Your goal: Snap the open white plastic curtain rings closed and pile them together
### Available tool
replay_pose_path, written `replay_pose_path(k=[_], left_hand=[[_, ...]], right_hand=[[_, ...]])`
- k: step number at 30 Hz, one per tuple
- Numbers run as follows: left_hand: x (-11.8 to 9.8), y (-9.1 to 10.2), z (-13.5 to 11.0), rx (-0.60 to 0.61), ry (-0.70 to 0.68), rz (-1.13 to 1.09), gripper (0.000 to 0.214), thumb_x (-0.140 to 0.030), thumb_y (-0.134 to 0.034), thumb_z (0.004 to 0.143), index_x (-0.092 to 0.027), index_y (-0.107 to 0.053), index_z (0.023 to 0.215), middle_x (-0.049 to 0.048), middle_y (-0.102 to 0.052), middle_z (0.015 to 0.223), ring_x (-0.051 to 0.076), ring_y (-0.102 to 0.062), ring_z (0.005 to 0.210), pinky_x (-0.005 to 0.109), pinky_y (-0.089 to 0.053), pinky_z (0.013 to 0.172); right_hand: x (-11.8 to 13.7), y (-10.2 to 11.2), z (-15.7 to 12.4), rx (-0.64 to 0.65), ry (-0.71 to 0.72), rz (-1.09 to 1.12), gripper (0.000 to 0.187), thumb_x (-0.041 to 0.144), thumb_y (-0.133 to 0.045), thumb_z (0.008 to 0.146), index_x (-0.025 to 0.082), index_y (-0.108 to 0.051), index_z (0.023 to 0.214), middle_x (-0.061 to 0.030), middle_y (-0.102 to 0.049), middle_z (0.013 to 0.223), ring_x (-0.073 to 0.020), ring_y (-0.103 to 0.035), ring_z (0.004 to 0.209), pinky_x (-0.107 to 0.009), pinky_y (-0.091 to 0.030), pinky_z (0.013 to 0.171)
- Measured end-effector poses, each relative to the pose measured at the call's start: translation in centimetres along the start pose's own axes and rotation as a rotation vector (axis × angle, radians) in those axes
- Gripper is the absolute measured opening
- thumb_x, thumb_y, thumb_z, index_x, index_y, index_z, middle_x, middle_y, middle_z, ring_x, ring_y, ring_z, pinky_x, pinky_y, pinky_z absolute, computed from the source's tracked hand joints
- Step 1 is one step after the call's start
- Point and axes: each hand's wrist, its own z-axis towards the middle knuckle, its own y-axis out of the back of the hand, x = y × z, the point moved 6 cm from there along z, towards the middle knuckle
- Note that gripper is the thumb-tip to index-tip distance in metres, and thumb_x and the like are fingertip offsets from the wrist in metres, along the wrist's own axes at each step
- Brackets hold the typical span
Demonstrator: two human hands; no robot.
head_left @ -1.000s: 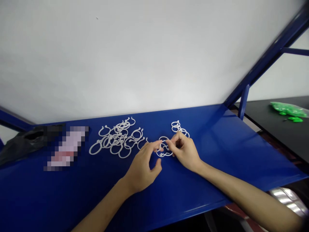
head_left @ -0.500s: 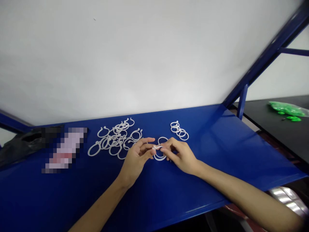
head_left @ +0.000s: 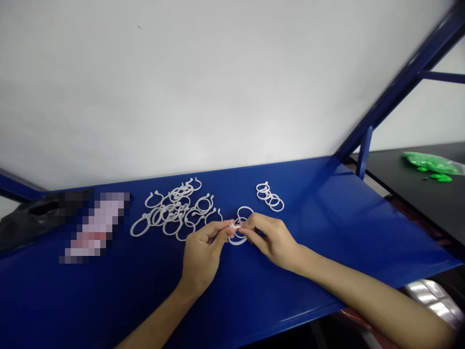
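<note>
My left hand [head_left: 205, 254] pinches one end of a white plastic curtain ring [head_left: 238, 242] between thumb and fingertips. Close on its right, my right hand [head_left: 274, 240] grips the same ring near its knobbed ends. The ring's loop hangs below the fingertips, and the fingers cover part of the joint. Just behind it another white ring [head_left: 245, 207] shows, partly hidden by my right hand. To the left of my hands lies a loose pile of similar white rings [head_left: 172, 213], several with their ends apart.
A small group of white rings [head_left: 275, 203] lies farther back on the blue table [head_left: 337, 223]. At the left are a blurred-out pale packet [head_left: 103, 218] and a black plastic bag [head_left: 22, 218]. A bag of green pieces [head_left: 432, 162] rests on a black table [head_left: 399, 186].
My left fingers, spread before, have closed onto the end of the ring. Both hands have shifted slightly, uncovering an open ring at the pile's right edge.
</note>
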Motion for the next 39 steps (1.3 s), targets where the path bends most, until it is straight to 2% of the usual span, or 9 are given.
replay_pose_path(k=[8, 12, 14, 17, 19, 21, 25, 35, 39], left_hand=[[-1.1, 0.0, -1.0, -0.002, -0.206, 0.181, 0.017, -0.038, -0.067, 0.089, -0.026, -0.078, 0.090, 0.0002, -0.080, 0.087, 0.018, -0.076, 0.077, 0.028, -0.063, 0.072], [-1.5, -0.7, -0.6, 0.059, -0.352, 0.294, 0.017, -0.033, -0.061, 0.094, -0.023, -0.074, 0.098, 0.0009, -0.079, 0.090, 0.017, -0.076, 0.080, 0.028, -0.062, 0.075], [-1.8, -1.2, -0.4, 0.061, -0.485, 0.435, 0.023, -0.029, -0.060, 0.094, -0.022, -0.069, 0.114, 0.0032, -0.078, 0.099, 0.019, -0.073, 0.091, 0.033, -0.061, 0.084], [-1.8, -2.1, -0.3, 0.098, -0.660, 0.675, 0.035, -0.027, -0.063, 0.091, -0.021, -0.064, 0.125, 0.0070, -0.073, 0.110, 0.024, -0.066, 0.106, 0.045, -0.055, 0.096], [-1.5, -2.5, -0.3, 0.149, -0.703, 0.790, 0.028, -0.028, -0.067, 0.088, -0.021, -0.068, 0.116, 0.0078, -0.070, 0.111, 0.026, -0.062, 0.107, 0.048, -0.053, 0.097], [-1.3, -2.6, -0.3, 0.183, -0.728, 0.842, 0.016, -0.026, -0.067, 0.089, -0.022, -0.072, 0.103, 0.0067, -0.068, 0.108, 0.025, -0.061, 0.103, 0.046, -0.053, 0.093], [-1.5, -2.4, -0.4, 0.222, -0.778, 0.822, 0.012, -0.018, -0.060, 0.092, -0.022, -0.071, 0.089, 0.0037, -0.068, 0.100, 0.021, -0.059, 0.095, 0.041, -0.052, 0.088], [-3.2, -0.6, -0.3, 0.097, -0.768, 0.637, 0.010, -0.013, -0.055, 0.091, -0.021, -0.058, 0.088, -0.0006, -0.066, 0.085, 0.016, -0.059, 0.086, 0.035, -0.049, 0.087], [-3.6, -0.4, -0.4, 0.047, -0.799, 0.639, 0.010, -0.014, -0.056, 0.091, -0.022, -0.060, 0.087, -0.0015, -0.067, 0.082, 0.016, -0.061, 0.082, 0.035, -0.050, 0.085]], right_hand=[[1.1, -0.3, -0.8, 0.081, 0.189, -0.131, 0.020, 0.021, -0.043, 0.105, 0.018, -0.062, 0.100, -0.0075, -0.069, 0.088, -0.0160, -0.064, 0.076, -0.028, -0.053, 0.067], [0.4, 0.1, -0.1, 0.113, 0.192, -0.227, 0.022, 0.026, -0.043, 0.106, 0.019, -0.063, 0.100, -0.0070, -0.070, 0.089, -0.0162, -0.065, 0.077, -0.028, -0.054, 0.069], [-0.9, 1.4, 0.8, 0.049, 0.122, -0.284, 0.020, 0.028, -0.046, 0.105, 0.020, -0.064, 0.100, -0.0069, -0.070, 0.093, -0.0171, -0.067, 0.083, -0.030, -0.054, 0.074], [-4.2, 5.1, 1.7, -0.191, -0.100, -0.426, 0.016, 0.029, -0.053, 0.100, 0.020, -0.066, 0.095, -0.0067, -0.070, 0.091, -0.0182, -0.065, 0.080, -0.032, -0.052, 0.075], [-6.8, 7.4, 1.7, -0.288, -0.253, -0.492, 0.014, 0.027, -0.058, 0.096, 0.019, -0.068, 0.089, -0.0062, -0.069, 0.087, -0.0181, -0.064, 0.074, -0.032, -0.050, 0.071], [-9.2, 9.0, 1.3, -0.304, -0.404, -0.488, 0.011, 0.023, -0.061, 0.091, 0.019, -0.069, 0.086, -0.0046, -0.071, 0.084, -0.0181, -0.065, 0.073, -0.031, -0.049, 0.070], [-12.0, 9.9, 0.7, -0.288, -0.587, -0.437, 0.012, 0.026, -0.063, 0.088, 0.019, -0.071, 0.093, -0.0037, -0.074, 0.083, -0.0181, -0.067, 0.073, -0.029, -0.048, 0.068], [-11.9, 9.5, 0.8, -0.277, -0.644, -0.484, 0.020, 0.036, -0.059, 0.094, 0.019, -0.071, 0.090, -0.0055, -0.075, 0.088, -0.0197, -0.068, 0.079, -0.029, -0.046, 0.069], [-10.7, 9.7, 1.0, -0.327, -0.564, -0.559, 0.020, 0.035, -0.059, 0.094, 0.018, -0.070, 0.095, -0.0081, -0.072, 0.091, -0.0205, -0.065, 0.078, -0.032, -0.047, 0.072]])
